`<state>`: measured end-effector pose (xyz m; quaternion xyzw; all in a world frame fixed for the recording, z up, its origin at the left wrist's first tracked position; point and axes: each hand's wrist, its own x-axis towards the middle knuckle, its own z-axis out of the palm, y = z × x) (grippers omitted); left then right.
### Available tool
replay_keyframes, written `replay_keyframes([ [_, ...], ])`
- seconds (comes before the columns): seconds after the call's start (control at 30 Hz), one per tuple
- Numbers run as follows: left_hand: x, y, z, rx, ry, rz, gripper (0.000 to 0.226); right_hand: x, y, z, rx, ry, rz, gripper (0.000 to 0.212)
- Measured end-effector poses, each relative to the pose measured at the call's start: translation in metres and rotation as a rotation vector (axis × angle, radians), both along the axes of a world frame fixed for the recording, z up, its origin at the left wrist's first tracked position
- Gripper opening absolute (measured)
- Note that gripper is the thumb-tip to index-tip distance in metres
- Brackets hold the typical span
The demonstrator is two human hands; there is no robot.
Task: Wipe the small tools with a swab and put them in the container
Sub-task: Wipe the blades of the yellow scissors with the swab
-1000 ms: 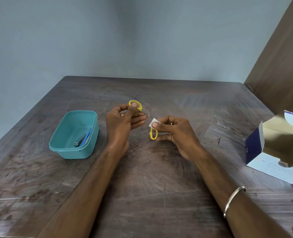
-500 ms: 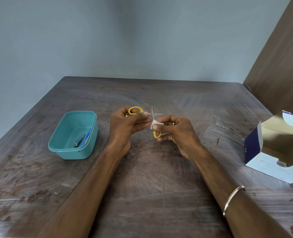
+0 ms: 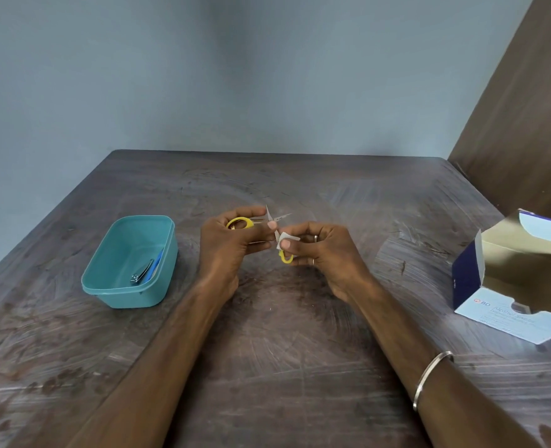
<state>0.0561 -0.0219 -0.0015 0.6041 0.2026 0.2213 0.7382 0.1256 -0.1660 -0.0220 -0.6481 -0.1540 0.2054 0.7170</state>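
Observation:
Small yellow-handled scissors (image 3: 240,223) are held open above the middle of the table. My left hand (image 3: 227,247) grips the upper yellow loop. My right hand (image 3: 321,250) pinches a white swab (image 3: 285,238) against the scissors near the pivot, with the lower yellow loop (image 3: 285,257) under its fingers. The two thin blades stick up and to the right. The teal container (image 3: 128,263) stands to the left of my hands and holds a nail clipper (image 3: 141,271) and a blue tool (image 3: 156,265).
An open blue and white swab box (image 3: 513,279) lies on its side at the right edge of the dark wooden table (image 3: 284,350). A blue wall rises behind the table, and a brown panel stands at the far right.
The scissors have opened wider with the blades now pointing up. My right hand with the swab has slid up to the pivot. Both hands have drifted slightly toward each other.

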Motion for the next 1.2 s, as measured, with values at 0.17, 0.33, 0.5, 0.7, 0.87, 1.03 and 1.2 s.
replay_keyframes([
  [0.17,-0.0010,-0.0003,0.0004,-0.028,-0.009,-0.011,0.023,-0.0002,0.0002,0.0002,0.012,-0.015,0.004,0.021],
  [0.33,-0.0015,-0.0021,0.0012,-0.020,-0.026,-0.031,0.022,-0.0007,0.0000,0.0007,0.010,-0.040,-0.024,0.018],
  [0.5,-0.0016,-0.0037,0.0032,-0.032,-0.049,-0.025,0.020,-0.0002,-0.0027,0.0028,0.026,-0.037,-0.028,0.007],
  [0.7,-0.0016,-0.0030,0.0026,-0.084,-0.063,0.027,0.020,0.0027,-0.0049,0.0044,0.061,0.021,-0.042,0.008],
  [0.87,-0.0013,-0.0017,0.0017,-0.124,-0.087,0.041,0.020,0.0010,-0.0052,0.0061,0.074,0.052,-0.046,0.012],
  [1.03,0.0000,-0.0027,0.0012,-0.168,-0.118,0.073,0.020,0.0002,-0.0050,0.0063,0.099,0.103,-0.052,0.012],
  [1.2,0.0007,-0.0021,0.0003,-0.187,-0.140,0.106,0.021,-0.0021,-0.0045,0.0066,0.120,0.106,-0.034,0.011],
])
